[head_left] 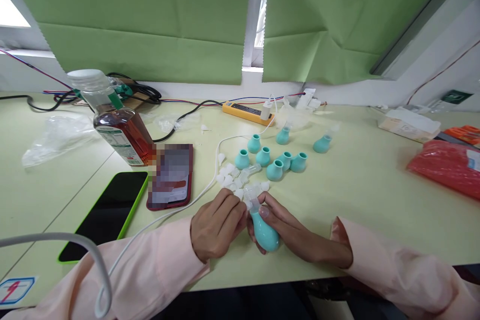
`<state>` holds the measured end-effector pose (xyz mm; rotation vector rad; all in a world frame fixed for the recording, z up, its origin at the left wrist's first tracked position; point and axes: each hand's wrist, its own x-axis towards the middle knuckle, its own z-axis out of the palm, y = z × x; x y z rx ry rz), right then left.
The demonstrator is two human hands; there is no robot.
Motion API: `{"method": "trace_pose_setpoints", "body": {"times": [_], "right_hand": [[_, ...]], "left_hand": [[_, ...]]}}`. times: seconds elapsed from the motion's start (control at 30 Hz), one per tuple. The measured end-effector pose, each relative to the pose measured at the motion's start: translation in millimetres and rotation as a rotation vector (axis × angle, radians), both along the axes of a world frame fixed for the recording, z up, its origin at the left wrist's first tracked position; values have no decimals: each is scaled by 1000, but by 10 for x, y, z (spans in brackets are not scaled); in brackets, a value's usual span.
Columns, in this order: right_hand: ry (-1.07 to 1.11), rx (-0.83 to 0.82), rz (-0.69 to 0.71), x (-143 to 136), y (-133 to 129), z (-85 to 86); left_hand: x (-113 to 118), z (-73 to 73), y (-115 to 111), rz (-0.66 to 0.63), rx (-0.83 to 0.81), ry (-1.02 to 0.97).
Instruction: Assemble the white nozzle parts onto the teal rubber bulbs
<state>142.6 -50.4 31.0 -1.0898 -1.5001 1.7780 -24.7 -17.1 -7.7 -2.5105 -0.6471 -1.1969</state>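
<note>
A teal rubber squeeze bulb point(265, 232) rests in my right hand point(292, 232), its round end tilted down toward me. A clear plastic nozzle point(253, 204) is at the bulb's neck. Curled beside that nozzle is my left hand point(219, 222), its fingertips pressed together; what they pinch is hidden. Just beyond my hands lies a loose pile of small white translucent pieces point(228, 175) and clear tubes point(250, 172). Several open-necked teal bulbs point(275, 170) stand behind the pile. Two more, a middle bulb point(282, 135) and a right bulb point(322, 144), have clear tops.
On the left are a green-cased phone point(108, 210), a red-cased phone point(171, 175) and a bottle of amber liquid point(122, 132). A white cable point(202, 192) crosses the table from a yellow power strip point(243, 112). A red plastic package point(446, 165) and a tissue pack point(408, 124) lie right.
</note>
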Motion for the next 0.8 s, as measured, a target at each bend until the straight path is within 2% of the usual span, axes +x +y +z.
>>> {"method": "trace_pose_setpoints", "body": {"times": [0.13,0.33,0.53,0.73,0.8], "right_hand": [[93,-5,14,14,5,-122],[147,-52,16,19,29,-174],[196,-63,27,21,63,-266],[73,9,-15,20,36,-119],[52,25,-19,23,22,-52]], "left_hand": [[-3,38,-7,-14,-31,-34],[29,108,-19,-111,-196,-195],[19,80,29,-184,-206,-240],[-17,-22,22,-97,-19,-47],[2,3,3,-82,-42,-54]]}}
